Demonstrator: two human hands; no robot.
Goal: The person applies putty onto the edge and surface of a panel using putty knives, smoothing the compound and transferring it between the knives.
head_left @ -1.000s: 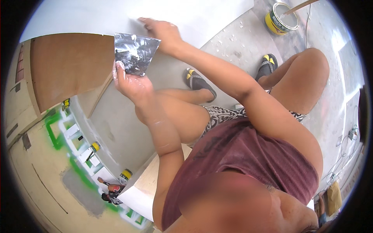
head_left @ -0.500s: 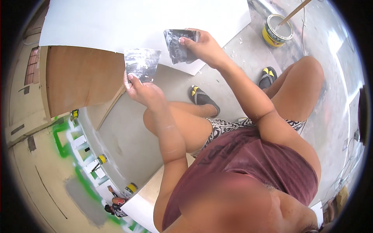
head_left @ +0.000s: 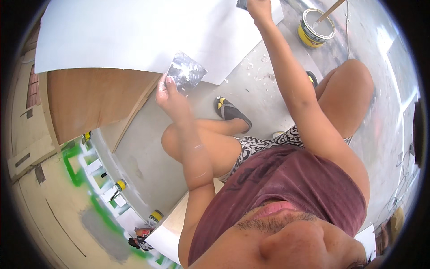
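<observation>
My left hand (head_left: 172, 102) grips a flat, dark square putty spreader (head_left: 188, 74) by its lower edge, thumb on top. White paste is smeared over the spreader's face. My right hand (head_left: 260, 10) is at the top edge of the view, over the far part of a large white panel (head_left: 112, 38). Its fingers are closed on a second dark putty spreader (head_left: 242, 4), of which only a corner shows. Whether that blade touches the panel I cannot tell. The left spreader is held near the panel's close edge.
A yellow-and-black pail (head_left: 311, 38) of whitish paste stands at the far right, a wooden stick (head_left: 332, 10) leaning in it. Brown plywood (head_left: 98, 101) is under the panel on the left. White crumbs dot the grey floor (head_left: 260, 67). Another person (head_left: 142, 237) is at the lower left.
My right hand has moved up and away with its spreader, toward the far part of the panel. The left hand has shifted slightly right, its spreader now tilted.
</observation>
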